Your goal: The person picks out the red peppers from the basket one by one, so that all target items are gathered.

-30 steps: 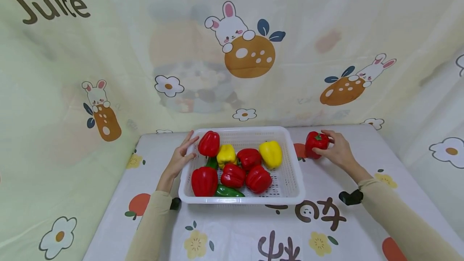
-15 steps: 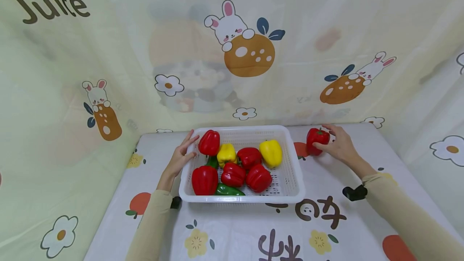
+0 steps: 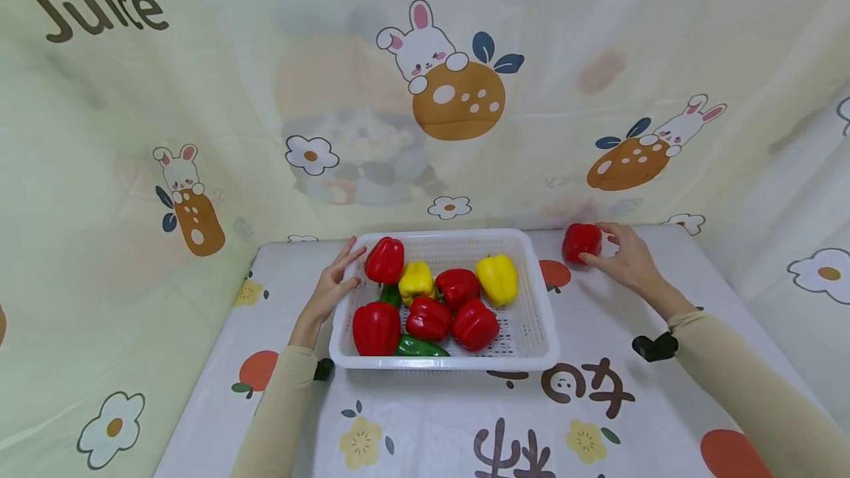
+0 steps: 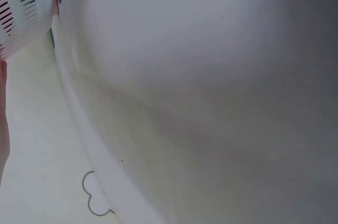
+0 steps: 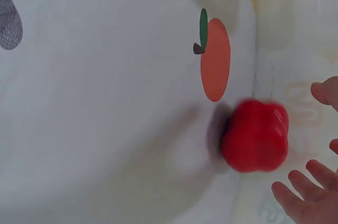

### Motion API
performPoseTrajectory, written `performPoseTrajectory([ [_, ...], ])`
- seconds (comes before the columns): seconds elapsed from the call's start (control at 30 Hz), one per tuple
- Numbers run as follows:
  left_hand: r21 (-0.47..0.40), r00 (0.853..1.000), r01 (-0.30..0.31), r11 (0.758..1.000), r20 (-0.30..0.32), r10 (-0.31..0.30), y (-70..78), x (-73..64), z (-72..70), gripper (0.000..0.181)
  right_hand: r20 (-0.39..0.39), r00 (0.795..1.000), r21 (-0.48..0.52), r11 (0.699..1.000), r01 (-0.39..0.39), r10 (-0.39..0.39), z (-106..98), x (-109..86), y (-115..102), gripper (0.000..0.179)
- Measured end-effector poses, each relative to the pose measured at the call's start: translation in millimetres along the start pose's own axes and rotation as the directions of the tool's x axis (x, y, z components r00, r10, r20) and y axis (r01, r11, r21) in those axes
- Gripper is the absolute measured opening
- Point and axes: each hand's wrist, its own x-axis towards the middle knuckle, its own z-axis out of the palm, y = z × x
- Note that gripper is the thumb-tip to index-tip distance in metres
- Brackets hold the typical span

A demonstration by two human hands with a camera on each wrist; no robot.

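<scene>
A red bell pepper (image 3: 581, 244) stands on the table right of the tray, near the back; its stem no longer shows in the head view. My right hand (image 3: 624, 255) is beside it, thumb and fingers spread. In the right wrist view that red pepper (image 5: 256, 137) is a bit blurred, with a gap to the spread fingers (image 5: 288, 201). My left hand (image 3: 325, 293) rests with extended fingers along the left rim of a white perforated tray (image 3: 541, 316). Only a sliver of that hand (image 4: 3, 123) shows in the left wrist view, below the tray wall (image 4: 26, 12).
Inside the tray lie several red bell peppers (image 3: 376, 329), two yellow ones (image 3: 496, 280) and green peppers (image 3: 421, 347). A printed cloth (image 3: 361, 445) covers the table, and a curtain with rabbit prints (image 3: 458, 98) hangs close behind.
The red bell pepper has shifted toward the back and turned so its stem is hidden. My right hand has moved back with it, its fingers now spread. The left hand stays at the tray.
</scene>
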Motion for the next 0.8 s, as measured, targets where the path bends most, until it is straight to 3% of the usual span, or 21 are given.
performPoseTrajectory([
  [0.17,-0.005,1.0,-0.007,1.0,0.002,0.007,1.0,0.6,-1.4,0.054,0.007,0.999,-0.01,0.999,-0.052,0.052,2.7,3.0,0.9,0.073],
  [0.4,-0.003,1.0,0.015,1.0,-0.009,-0.015,0.9,0.9,-1.8,0.054,-0.011,0.999,-0.052,0.998,-0.039,0.038,14.4,13.6,12.9,0.058],
  [0.8,-0.005,1.0,0.013,1.0,0.005,-0.013,-2.6,0.9,-1.8,0.055,-0.062,0.995,-0.065,0.995,-0.082,0.078,25.3,13.4,21.8,0.052],
])
